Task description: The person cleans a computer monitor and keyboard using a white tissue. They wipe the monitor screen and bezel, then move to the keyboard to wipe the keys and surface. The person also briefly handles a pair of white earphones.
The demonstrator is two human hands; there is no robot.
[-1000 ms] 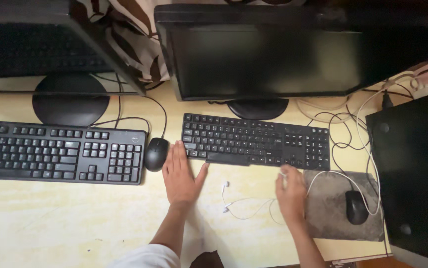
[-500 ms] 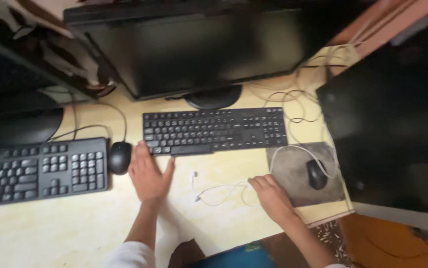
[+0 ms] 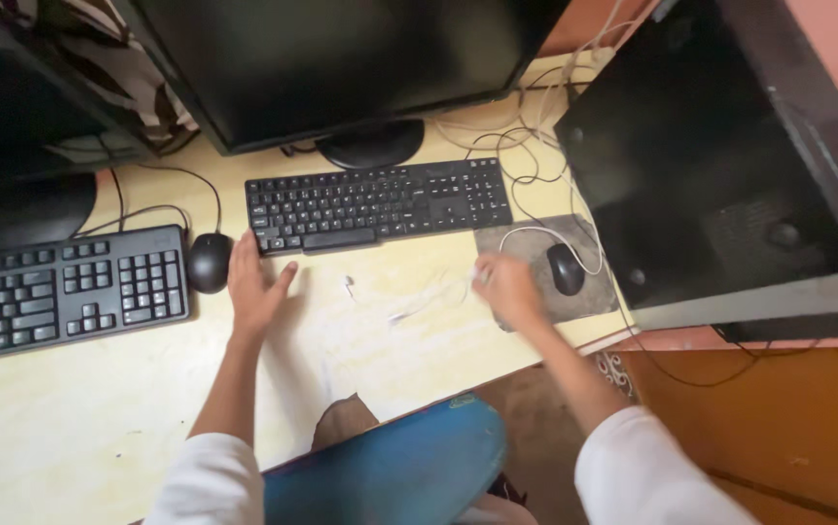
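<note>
Left hand [image 3: 255, 288] lies flat and spread on the pale yellow desk [image 3: 69, 428], just beside the black wired keyboard [image 3: 378, 203]. Right hand [image 3: 504, 288] is blurred, at the thin white earphone cable [image 3: 417, 303], near the grey mouse pad [image 3: 526, 245] bearing a black mouse [image 3: 565, 268].

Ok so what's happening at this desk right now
A person sits at a pale yellow desk. Their left hand lies flat and open beside the black keyboard, near a black mouse. Their right hand is at the white earphone cable, by the grey mouse pad; whether it grips the cable is blurred. Both monitors are dark.
</note>
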